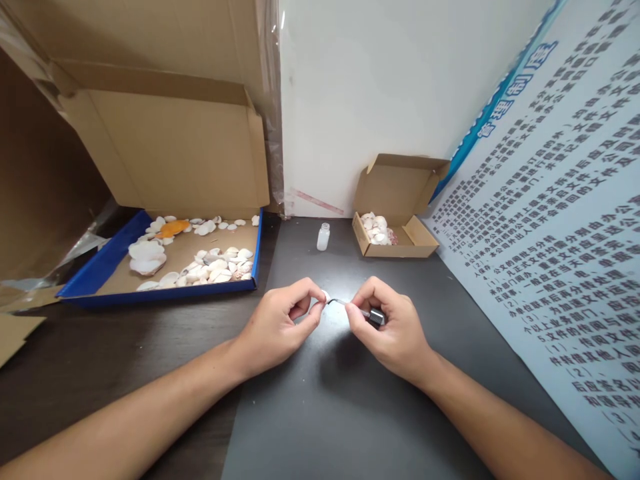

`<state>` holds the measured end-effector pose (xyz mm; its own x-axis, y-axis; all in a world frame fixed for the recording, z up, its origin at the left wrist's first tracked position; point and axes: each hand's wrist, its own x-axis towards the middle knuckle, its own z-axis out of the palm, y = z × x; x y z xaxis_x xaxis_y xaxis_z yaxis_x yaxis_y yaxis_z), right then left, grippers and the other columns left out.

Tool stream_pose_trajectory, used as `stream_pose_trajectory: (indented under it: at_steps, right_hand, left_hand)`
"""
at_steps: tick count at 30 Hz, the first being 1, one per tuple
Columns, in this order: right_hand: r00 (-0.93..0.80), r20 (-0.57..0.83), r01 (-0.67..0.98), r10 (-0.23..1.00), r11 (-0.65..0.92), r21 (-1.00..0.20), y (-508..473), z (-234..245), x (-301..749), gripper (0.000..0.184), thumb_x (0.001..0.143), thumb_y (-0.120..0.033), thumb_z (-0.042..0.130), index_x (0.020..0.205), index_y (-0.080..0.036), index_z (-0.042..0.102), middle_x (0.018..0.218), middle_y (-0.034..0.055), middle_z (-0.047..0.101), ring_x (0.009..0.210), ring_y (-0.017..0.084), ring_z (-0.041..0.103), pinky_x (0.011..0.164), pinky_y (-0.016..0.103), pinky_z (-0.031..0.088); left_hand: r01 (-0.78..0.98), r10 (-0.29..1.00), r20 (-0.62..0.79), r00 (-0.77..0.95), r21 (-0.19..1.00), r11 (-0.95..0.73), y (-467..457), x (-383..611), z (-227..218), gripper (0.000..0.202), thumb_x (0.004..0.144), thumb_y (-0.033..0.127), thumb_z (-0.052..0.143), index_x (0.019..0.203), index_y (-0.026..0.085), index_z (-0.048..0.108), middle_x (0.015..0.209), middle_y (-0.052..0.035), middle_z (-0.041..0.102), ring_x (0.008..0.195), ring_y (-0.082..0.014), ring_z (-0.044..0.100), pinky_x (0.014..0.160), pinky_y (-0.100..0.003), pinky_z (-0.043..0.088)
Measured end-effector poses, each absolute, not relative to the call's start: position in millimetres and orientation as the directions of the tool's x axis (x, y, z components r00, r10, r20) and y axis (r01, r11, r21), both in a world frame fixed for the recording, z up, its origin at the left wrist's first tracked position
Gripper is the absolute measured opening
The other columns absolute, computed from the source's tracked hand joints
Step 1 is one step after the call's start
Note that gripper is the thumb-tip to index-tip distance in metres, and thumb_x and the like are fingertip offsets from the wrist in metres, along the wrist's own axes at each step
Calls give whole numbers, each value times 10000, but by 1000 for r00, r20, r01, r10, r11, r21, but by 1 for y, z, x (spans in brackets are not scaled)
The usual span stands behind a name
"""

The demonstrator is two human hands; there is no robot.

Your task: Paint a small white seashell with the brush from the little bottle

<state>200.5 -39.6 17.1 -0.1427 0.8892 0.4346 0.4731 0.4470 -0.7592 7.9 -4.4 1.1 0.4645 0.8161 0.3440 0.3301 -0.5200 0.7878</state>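
Between thumb and index finger, my left hand (283, 320) pinches a small whitish shell (327, 295), mostly hidden by the fingertips. My right hand (393, 327) grips a cap brush (377, 318); its black cap rests within the curled fingers and its thin stem points left. The dark brush tip meets or nearly meets the shell; I cannot tell which. Beyond both hands stands a small uncapped translucent bottle (323, 237) with whitish contents, upright on the dark grey mat (300, 433).
On the left, a blue-edged cardboard box (255, 257) with its lid up holds many shells (220, 267), one large and white, another orange. A smaller open cardboard box (400, 251) at the back right contains more shells (377, 230). A printed board (565, 200) leans along the right side.
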Motion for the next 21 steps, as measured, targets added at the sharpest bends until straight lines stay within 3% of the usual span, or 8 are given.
stream_pose_trajectory:
  at_steps: [21]
  right_hand:
    - [-142, 449, 464, 882, 460, -757, -41, 17, 201, 177, 846, -191, 577, 715, -215, 460, 531, -85, 442, 448, 72, 377, 451, 202, 319]
  left_hand:
    - [337, 811, 339, 477, 781, -525, -4, 7, -2, 82, 895, 186, 520, 836, 178, 577, 582, 95, 345, 507, -69, 317, 526, -203, 292]
